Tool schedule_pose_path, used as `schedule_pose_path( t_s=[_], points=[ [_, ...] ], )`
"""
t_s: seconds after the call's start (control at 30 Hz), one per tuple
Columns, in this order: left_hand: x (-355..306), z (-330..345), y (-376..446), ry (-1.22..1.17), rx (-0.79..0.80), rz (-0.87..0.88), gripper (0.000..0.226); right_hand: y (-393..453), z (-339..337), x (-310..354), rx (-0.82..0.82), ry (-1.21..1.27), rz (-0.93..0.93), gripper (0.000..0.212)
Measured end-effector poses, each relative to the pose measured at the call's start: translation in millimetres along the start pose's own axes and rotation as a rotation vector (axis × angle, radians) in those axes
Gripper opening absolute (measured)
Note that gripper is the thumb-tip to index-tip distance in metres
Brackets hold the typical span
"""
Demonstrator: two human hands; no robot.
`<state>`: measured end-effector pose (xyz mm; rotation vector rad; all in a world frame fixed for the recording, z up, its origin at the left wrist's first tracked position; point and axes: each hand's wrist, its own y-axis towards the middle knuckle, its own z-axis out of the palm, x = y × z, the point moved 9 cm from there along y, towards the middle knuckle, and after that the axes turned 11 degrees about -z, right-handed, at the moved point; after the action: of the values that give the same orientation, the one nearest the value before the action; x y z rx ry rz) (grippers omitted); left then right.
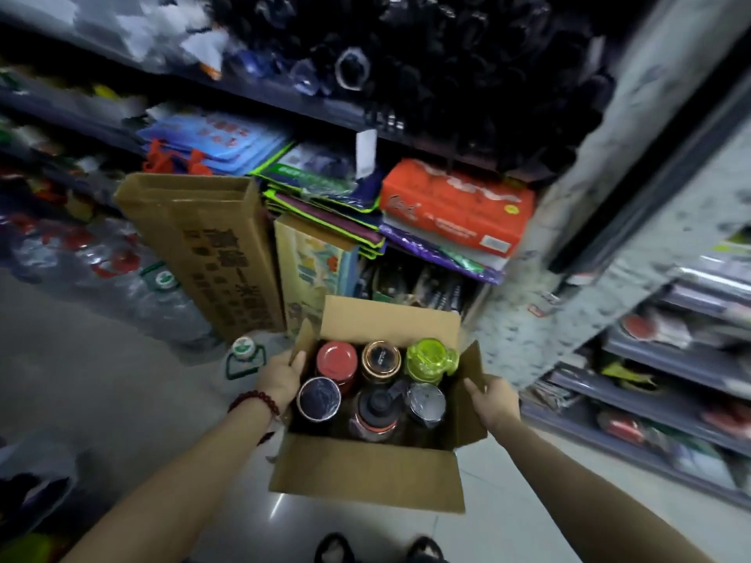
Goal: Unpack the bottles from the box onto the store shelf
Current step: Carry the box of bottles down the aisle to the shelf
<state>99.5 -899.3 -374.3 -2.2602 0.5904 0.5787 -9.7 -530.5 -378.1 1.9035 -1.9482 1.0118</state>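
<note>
- Two hands grip an open cardboard box [365, 473] from either side, well apart from each other, carrying it above the pale floor [142, 400].
- Left hand [280, 375] curls its fingers over the box's left wall beside the short left flap; a dark red bead bracelet [254, 400] sits on that wrist.
- Right hand [493, 402] pinches the right flap, thumb on top of the cardboard.
- Six bottles stand upright inside the box in two rows of three, seen from above, touching or nearly touching.
- Far row, left to right: a red-lidded bottle [337, 361], a bottle with a dark lid ringed in gold [380, 359], and a bright green bottle [430, 359].
- Near row: a dark round-topped bottle [319, 400] just beside the left hand, a black-capped bottle [376, 412] in the middle, and a clear-topped bottle [426, 402].
- Beyond the box a tall printed carton [203, 253] leans against the store shelf [284, 107], with a large water jug [244, 359] at its foot.
- Folded coloured bags and an orange pack [455, 205] lie stacked on the shelf; black goods fill the level above, blurred.
- Dark sandals [378, 550] show at the bottom edge.
</note>
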Motion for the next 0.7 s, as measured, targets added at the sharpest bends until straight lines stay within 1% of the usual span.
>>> schedule_pose_path(
  t_s=[0.03, 0.13, 0.23, 0.3, 0.4, 0.53, 0.7],
  points=[
    [-12, 15, -5, 0.027, 0.026, 0.01, 0.036, -5, -10, -16, -0.022, 0.019, 0.036, 0.022],
    [-40, 64, -13, 0.059, 0.099, 0.039, 0.036, -19, -38, -66, -0.082, 0.078, 0.133, 0.028],
    [-73, 113, -35, 0.2, 0.148, 0.108, 0.038, -33, -60, -121, -0.126, 0.168, 0.227, 0.031],
    [-95, 146, -53, 0.286, 0.174, 0.144, 0.039, -47, -77, -154, -0.148, 0.19, 0.282, 0.028],
    [-121, 201, -75, 0.385, 0.233, 0.204, 0.04, -68, -103, -204, -0.227, 0.236, 0.361, 0.026],
    [-160, 273, -113, 0.504, 0.304, 0.321, 0.032, -106, -135, -268, -0.307, 0.274, 0.467, 0.026],
    [-212, 358, -177, 0.568, 0.366, 0.452, 0.038, -153, -179, -338, -0.426, 0.337, 0.564, 0.029]
  ],
)
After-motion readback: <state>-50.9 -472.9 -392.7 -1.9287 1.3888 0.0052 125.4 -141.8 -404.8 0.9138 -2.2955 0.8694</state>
